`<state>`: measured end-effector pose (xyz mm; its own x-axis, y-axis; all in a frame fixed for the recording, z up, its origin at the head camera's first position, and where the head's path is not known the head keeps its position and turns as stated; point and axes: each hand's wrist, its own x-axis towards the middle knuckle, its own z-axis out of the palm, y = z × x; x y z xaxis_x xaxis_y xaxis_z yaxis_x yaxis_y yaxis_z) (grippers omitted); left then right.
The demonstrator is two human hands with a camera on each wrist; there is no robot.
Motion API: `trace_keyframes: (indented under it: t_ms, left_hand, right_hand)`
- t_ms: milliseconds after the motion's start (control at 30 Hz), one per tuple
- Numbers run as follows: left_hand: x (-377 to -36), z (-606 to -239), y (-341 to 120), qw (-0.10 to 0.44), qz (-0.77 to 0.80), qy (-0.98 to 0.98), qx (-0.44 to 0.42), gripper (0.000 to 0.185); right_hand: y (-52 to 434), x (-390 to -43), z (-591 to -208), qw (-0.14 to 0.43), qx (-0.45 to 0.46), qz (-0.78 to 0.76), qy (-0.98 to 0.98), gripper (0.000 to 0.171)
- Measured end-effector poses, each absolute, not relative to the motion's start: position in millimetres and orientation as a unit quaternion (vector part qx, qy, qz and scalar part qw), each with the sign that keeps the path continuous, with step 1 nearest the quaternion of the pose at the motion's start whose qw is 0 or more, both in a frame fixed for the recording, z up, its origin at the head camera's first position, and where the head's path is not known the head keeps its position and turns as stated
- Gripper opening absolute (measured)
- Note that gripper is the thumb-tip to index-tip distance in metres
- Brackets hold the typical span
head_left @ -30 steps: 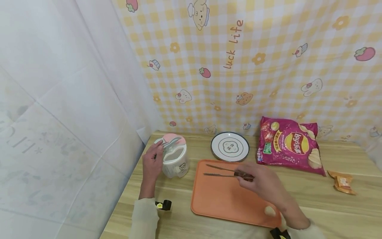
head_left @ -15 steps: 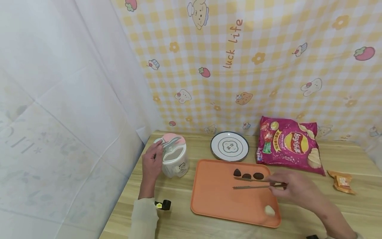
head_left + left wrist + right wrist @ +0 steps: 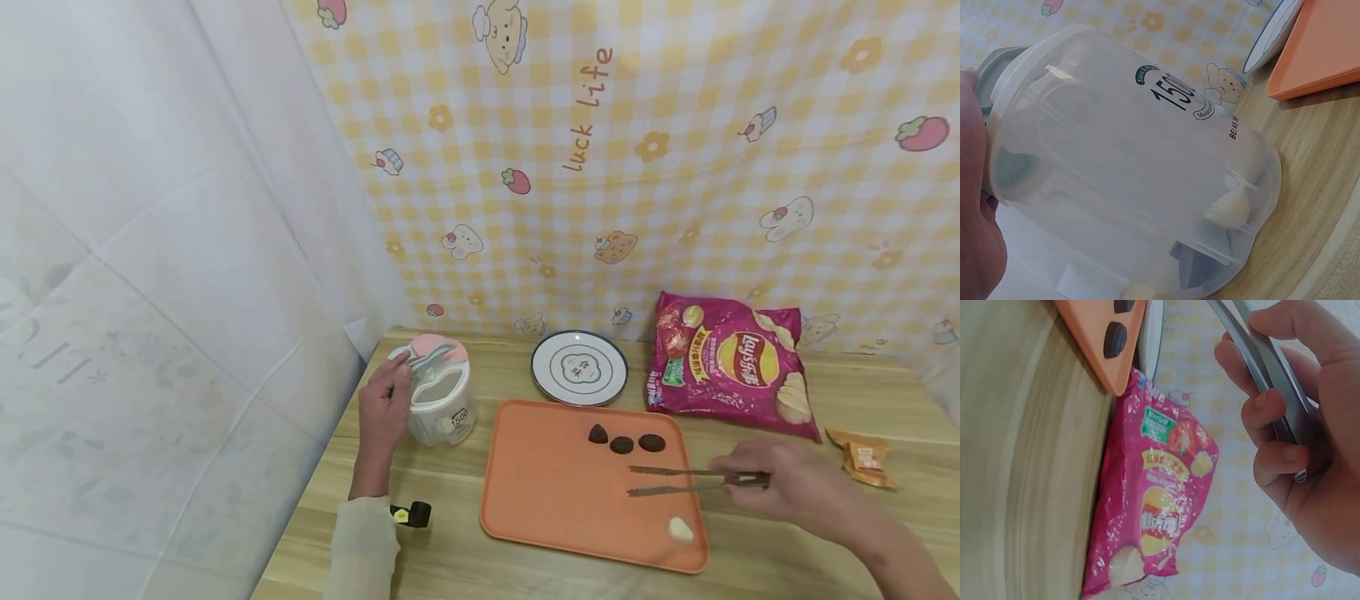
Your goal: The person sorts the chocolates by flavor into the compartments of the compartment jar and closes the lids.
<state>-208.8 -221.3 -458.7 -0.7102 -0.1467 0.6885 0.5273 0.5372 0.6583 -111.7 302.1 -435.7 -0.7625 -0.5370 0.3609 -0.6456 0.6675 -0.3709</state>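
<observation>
Now | left hand [image 3: 382, 414] grip clasps container [image 3: 441, 400] | right hand [image 3: 787, 483] grip pinches tongs [image 3: 686, 482], tips apart

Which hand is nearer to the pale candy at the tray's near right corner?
Right. The right hand, holding tongs, is just beyond and right of the pale candy; the left hand grips the plastic jar off the tray's left side.
</observation>
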Motion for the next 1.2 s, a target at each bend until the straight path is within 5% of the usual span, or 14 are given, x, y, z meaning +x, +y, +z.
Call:
trace_keyframes:
  t_ms: [433, 900, 1200]
  left_hand:
    - [-209, -459, -223, 0.359, -0.469, -0.798, -0.118, 0.018]
    - [-187, -426, -206, 0.352, -0.473, -0.8, -0.116, 0.02]
    - [-205, -454, -221, 0.352, -0.468, -0.803, -0.11, 0.022]
  right_hand:
    - [320, -109, -418, -0.116, 0.255, 0.237, -0.93, 0.016]
    - [329, -107, -417, -0.159, 0.263, 0.238, -0.921, 0.019]
    - [331, -108, -416, -0.187, 0.272, 0.247, -0.911, 0.018]
